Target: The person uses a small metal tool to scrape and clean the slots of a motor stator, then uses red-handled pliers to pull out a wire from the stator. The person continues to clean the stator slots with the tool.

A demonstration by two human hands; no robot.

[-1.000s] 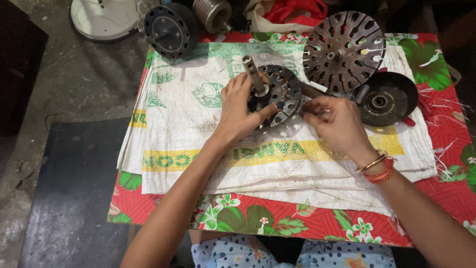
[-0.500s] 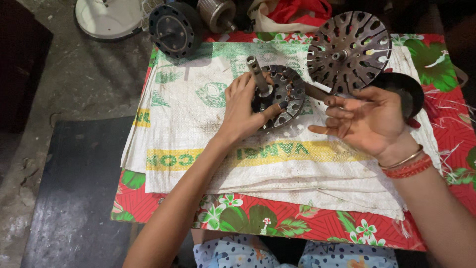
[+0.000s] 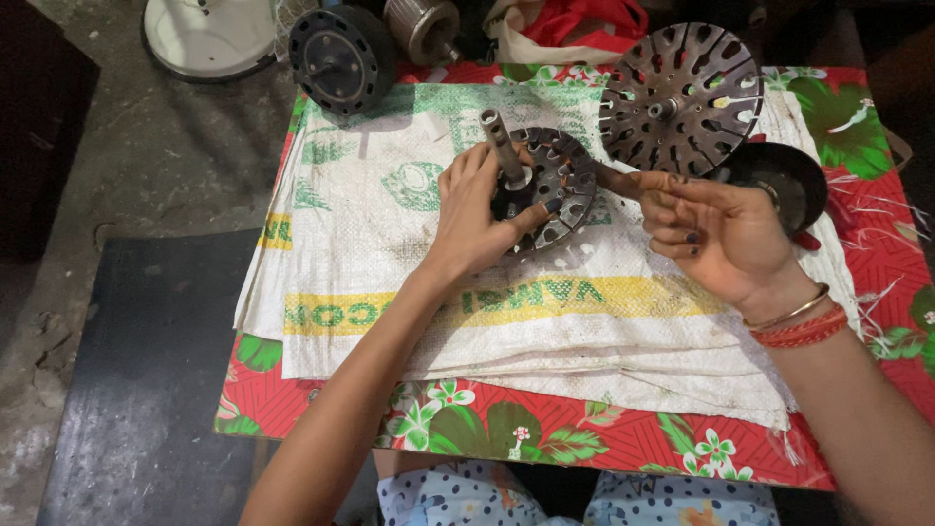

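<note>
Left hand [image 3: 477, 219] clamped rotor [image 3: 545, 185] flat mid-table [image 3: 584, 448] to steady it; right hand [image 3: 716, 234] hovered beside, fingers apart, empty.

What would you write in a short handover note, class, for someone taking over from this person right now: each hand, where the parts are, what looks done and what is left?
Left hand: rests on the slotted motor disc with shaft, holding it on the woven sack.
Right hand: raised, fingers loosely curled; whether it pinches a small part cannot be told.
Nearby: larger slotted disc and dark round cover to the right, another round housing at the table's top edge.
Done: motor lies in separate parts.
Left: parts remain unjoined.
</note>
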